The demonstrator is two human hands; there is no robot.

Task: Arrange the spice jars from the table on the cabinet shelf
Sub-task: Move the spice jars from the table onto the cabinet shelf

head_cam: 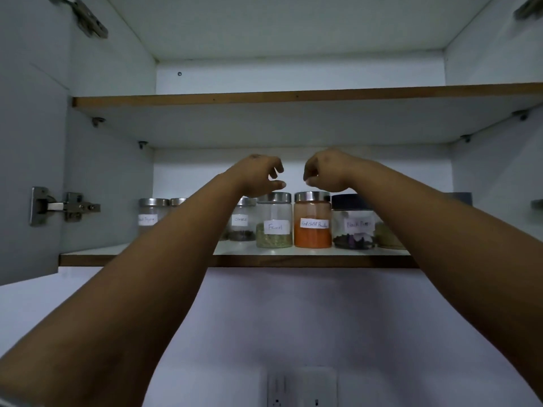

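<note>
Several labelled spice jars stand in a row on the lower cabinet shelf (293,255). The fennel jar (274,220) and the red chilli powder jar (312,220) have steel lids and stand side by side in the middle. A black-lidded jar (354,221) stands right of them, a cloves jar (242,223) left, and another steel-lidded jar (151,214) far left. My left hand (258,176) hovers just above the fennel jar's lid with loosely curled fingers, holding nothing. My right hand (326,171) hovers the same way above the chilli jar's lid. My arms hide parts of some jars.
The upper shelf (293,96) shows nothing on it from below. The cabinet doors stand open, with a hinge (63,205) on the left wall. A wall socket (302,389) sits below the cabinet.
</note>
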